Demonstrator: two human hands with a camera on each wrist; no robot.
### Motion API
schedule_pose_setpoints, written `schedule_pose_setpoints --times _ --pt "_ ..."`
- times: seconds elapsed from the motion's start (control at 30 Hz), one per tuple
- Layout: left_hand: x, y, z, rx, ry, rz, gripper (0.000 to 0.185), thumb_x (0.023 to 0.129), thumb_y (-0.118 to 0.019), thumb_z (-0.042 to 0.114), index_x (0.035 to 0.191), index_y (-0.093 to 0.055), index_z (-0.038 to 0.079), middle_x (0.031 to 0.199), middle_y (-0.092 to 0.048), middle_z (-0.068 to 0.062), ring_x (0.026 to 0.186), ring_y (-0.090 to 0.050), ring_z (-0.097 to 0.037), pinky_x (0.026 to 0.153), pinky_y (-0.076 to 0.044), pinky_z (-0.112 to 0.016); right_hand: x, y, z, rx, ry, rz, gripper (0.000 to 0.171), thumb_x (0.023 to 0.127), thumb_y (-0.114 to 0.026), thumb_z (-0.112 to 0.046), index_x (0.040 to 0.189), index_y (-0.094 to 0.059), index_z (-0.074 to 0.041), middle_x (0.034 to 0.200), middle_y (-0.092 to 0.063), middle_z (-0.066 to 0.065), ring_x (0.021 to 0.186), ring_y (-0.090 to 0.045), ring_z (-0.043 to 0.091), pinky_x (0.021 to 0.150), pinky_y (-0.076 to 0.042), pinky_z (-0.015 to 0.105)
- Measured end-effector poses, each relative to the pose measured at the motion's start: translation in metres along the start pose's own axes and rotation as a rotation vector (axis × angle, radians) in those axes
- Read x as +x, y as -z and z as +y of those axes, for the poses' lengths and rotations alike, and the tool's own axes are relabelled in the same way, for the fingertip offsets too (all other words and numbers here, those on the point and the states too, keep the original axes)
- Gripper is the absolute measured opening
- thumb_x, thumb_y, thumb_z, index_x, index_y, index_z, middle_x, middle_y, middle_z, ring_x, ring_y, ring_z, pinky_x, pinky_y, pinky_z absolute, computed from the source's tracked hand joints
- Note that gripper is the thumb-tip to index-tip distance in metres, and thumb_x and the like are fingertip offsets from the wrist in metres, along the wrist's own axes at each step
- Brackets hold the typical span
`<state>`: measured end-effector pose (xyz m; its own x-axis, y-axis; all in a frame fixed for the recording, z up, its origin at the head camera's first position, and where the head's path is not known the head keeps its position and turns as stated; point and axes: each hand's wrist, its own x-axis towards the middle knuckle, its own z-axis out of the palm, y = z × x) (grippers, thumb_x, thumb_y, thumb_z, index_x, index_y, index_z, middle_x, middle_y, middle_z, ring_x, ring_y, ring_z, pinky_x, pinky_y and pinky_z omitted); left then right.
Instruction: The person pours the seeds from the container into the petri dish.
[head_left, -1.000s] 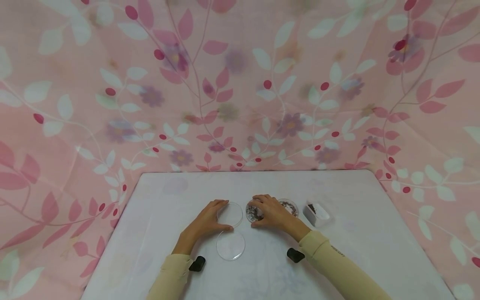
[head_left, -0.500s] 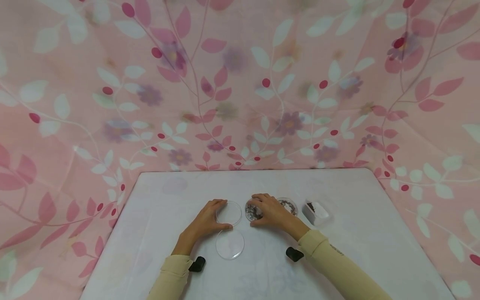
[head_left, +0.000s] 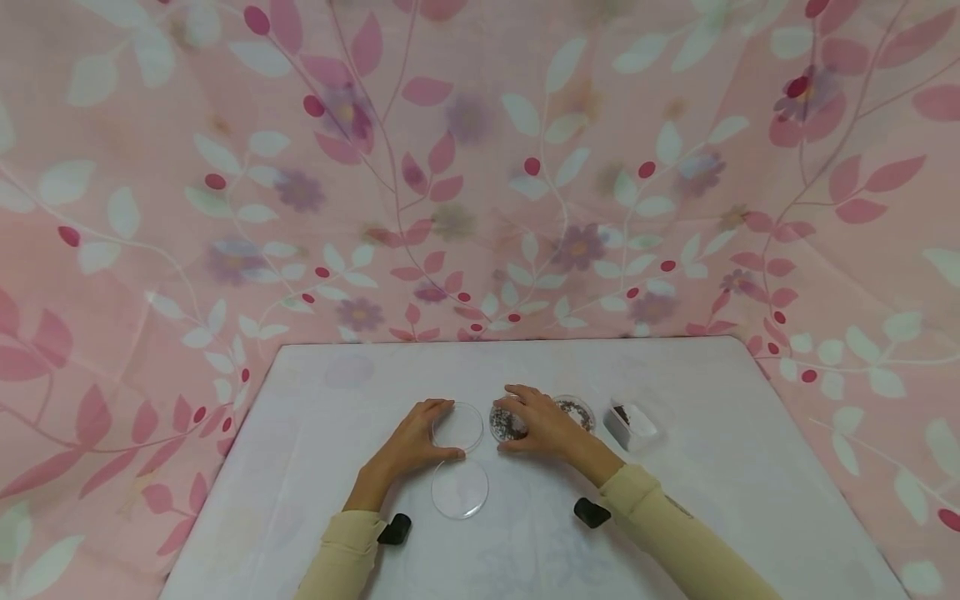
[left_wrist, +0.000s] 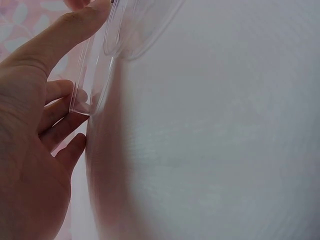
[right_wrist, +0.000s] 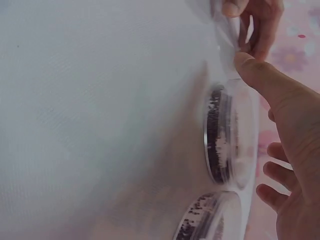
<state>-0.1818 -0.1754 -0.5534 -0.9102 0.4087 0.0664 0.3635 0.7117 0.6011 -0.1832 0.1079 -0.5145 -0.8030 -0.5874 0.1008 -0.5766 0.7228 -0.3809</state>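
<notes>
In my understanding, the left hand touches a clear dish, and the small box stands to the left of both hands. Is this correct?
Not quite: the small box stands to the right of both left hand and right hand, as the head view shows. The left hand does touch a clear dish.

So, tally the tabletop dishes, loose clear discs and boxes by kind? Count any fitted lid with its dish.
Round dishes with dark and white bits: 2
Clear round pieces without bits: 2
Small box: 1
Total: 5
</notes>
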Motion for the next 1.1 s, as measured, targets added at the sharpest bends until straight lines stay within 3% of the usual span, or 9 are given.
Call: schedule_pose_setpoints --times 0.37,0.7,0.93,1.1 --pt "0.001 0.0 0.0 -0.007 0.016 -0.01 0.093 0.066 -0.086 0.053 0.143 -0.051 0.014 0.143 -0.052 -0.007 0.136 -0.046 -0.026 0.114 -0.039 -0.045 -0.025 0.038 0.01 0.023 -0.014 0.235 0.093 0.073 -0.084 -0.048 0.149 -0.041 -0.018 0.153 -0.04 0.012 0.137 -0.043 0.035 0.107 -0.041 0.059" --pt "-0.001 0.001 0.002 -0.016 0.04 -0.023 0.093 0.066 -0.086 0.052 0.144 -0.05 0.015 0.144 -0.05 -0.008 0.137 -0.045 -0.027 0.114 -0.038 -0.047 -0.066 0.067 0.048 0.058 -0.058 0.522 0.108 0.063 -0.093 -0.034 0.15 -0.037 -0.007 0.149 -0.042 0.018 0.135 -0.042 0.038 0.105 -0.041 0.06" --pt "-0.001 0.001 0.002 -0.017 0.044 -0.023 0.094 0.066 -0.085 0.055 0.144 -0.05 0.017 0.145 -0.05 -0.006 0.138 -0.044 -0.025 0.114 -0.038 -0.046 -0.101 0.07 0.076 0.128 -0.169 0.678 0.111 0.059 -0.095 -0.019 0.151 -0.035 -0.006 0.148 -0.043 0.021 0.134 -0.041 0.04 0.102 -0.038 0.065" --pt "0.0 0.001 0.002 -0.003 0.025 -0.017 0.094 0.067 -0.085 0.054 0.144 -0.05 0.015 0.144 -0.051 -0.007 0.137 -0.045 -0.026 0.114 -0.039 -0.046 -0.128 0.057 0.09 0.205 -0.314 0.688 0.111 0.061 -0.094 -0.017 0.153 -0.032 -0.008 0.15 -0.041 0.022 0.135 -0.04 0.043 0.102 -0.036 0.066"
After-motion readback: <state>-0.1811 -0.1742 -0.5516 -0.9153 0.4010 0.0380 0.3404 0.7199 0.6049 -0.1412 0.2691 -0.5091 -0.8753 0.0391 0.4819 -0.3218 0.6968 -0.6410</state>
